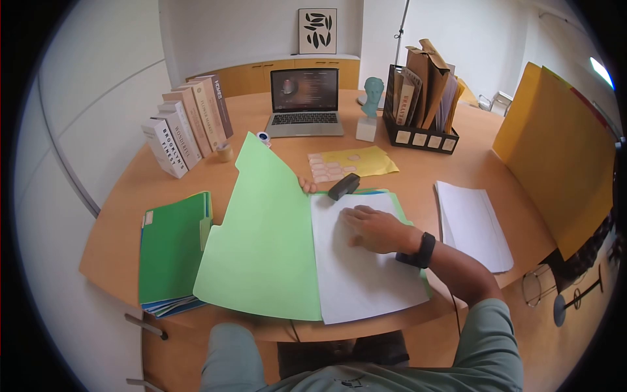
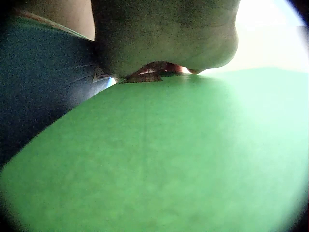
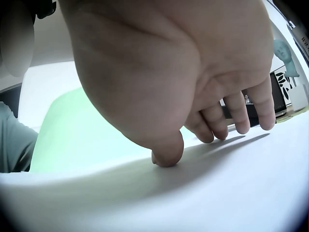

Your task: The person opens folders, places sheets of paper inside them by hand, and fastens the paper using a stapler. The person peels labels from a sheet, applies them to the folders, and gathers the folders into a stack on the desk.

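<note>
A light green folder (image 1: 258, 242) lies open, its left cover tilted up. White sheets of paper (image 1: 366, 287) cover its right side. My right hand (image 1: 379, 228) rests on the sheets near their top, palm down; in the right wrist view the thumb (image 3: 169, 150) and extended fingers meet the paper. My left hand (image 1: 307, 185) is mostly hidden behind the raised cover, a few fingertips showing past its far edge. In the left wrist view the heel of that hand (image 2: 166, 38) is close over the green cover; its fingers are largely hidden. A black stapler-like object (image 1: 344, 187) sits at the sheets' top edge.
Darker green folders (image 1: 170, 248) are stacked at the left, a paper pile (image 1: 473, 225) at the right. Behind are a yellow patterned envelope (image 1: 359, 162), a laptop (image 1: 305, 121), books (image 1: 189, 124), a small bust (image 1: 371, 104) and a black file holder (image 1: 424, 138). A large yellow folder (image 1: 555, 150) stands far right.
</note>
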The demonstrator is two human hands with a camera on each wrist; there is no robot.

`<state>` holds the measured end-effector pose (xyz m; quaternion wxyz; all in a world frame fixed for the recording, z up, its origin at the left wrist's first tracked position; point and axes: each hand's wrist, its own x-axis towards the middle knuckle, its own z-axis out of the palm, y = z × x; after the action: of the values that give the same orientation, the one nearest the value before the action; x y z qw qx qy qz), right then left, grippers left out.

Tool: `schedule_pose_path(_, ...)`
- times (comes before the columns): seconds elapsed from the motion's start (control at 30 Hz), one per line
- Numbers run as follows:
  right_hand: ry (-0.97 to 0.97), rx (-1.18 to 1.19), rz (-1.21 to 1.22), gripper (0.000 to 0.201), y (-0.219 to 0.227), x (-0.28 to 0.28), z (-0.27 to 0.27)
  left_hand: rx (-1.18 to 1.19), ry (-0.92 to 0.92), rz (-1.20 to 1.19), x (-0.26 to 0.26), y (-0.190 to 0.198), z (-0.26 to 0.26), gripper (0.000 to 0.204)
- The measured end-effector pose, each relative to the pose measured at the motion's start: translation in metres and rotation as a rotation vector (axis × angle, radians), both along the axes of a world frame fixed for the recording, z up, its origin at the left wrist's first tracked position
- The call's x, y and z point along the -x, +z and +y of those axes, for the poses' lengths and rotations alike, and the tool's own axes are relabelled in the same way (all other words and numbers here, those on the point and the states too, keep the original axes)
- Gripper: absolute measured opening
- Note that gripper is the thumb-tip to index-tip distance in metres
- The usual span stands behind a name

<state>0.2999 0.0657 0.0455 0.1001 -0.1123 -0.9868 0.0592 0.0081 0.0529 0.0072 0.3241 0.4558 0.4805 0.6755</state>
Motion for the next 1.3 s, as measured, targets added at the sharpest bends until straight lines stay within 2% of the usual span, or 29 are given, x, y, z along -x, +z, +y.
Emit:
schedule_pose_path(0.23,-0.050,0.077,-0.071,0.054,0.010,0.003,-0.003,-0.002,-0.006,0.003,0.000,0.001,0.000,0.025)
schedule_pose_path(0.53,-0.011,0.068,-0.028,0.052,0.004,0.003,0.004,0.000,-0.011,0.004,0.000,-0.002,0.000,0.025)
schedule_pose_path(0.63,-0.001,-0.032,0.134,0.046,0.003,0.002,0.008,0.002,-0.012,0.006,0.000,-0.003,0.000,0.025)
schedule_pose_path(0.73,-0.203,0.072,0.048,0.038,0.023,0.007,0.006,-0.002,-0.013,0.006,0.000,-0.002,0.000,0.025)
schedule_pose_path(0.83,-0.213,-0.009,0.242,0.033,0.026,0.015,0.018,-0.002,-0.017,0.008,-0.001,-0.003,0.000,0.025)
schedule_pose_path(0.87,-0.220,0.013,0.202,0.043,0.032,0.018,0.019,-0.002,-0.017,0.008,-0.002,-0.002,0.000,0.025)
schedule_pose_path(0.97,-0.034,-0.114,0.245,0.057,0.020,0.024,0.042,-0.004,-0.020,0.008,-0.003,-0.002,0.000,0.025)
schedule_pose_path(1.07,-0.053,-0.079,0.071,0.067,0.014,0.031,0.050,-0.014,-0.024,0.013,-0.002,-0.002,-0.002,0.026)
schedule_pose_path(1.3,-0.025,-0.108,0.121,0.067,0.005,0.028,0.047,-0.024,-0.028,0.022,-0.002,-0.002,0.001,0.026)
